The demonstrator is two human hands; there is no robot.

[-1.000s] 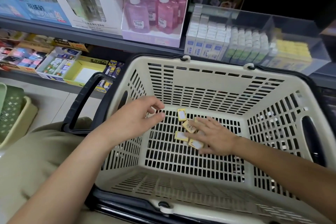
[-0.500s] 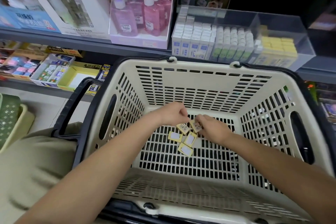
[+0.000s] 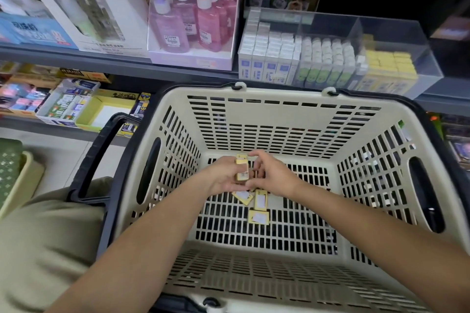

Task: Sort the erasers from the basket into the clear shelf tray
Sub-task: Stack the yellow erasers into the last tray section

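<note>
Head view: the left hand [image 3: 223,179] grips stacked erasers [image 3: 241,169] over the basket [image 3: 279,114] floor; the right hand [image 3: 276,178] curls beside them (holding one? I cannot tell). Adding more may make the erasers slip before reaching the clear tray [image 3: 396,40].

Both forearms are bare along their whole visible length, as are the left hand [image 3: 223,180] and right hand [image 3: 276,178]; a loose, softly creased khaki-olive garment [image 3: 45,236] covers the body at the lower left
</note>
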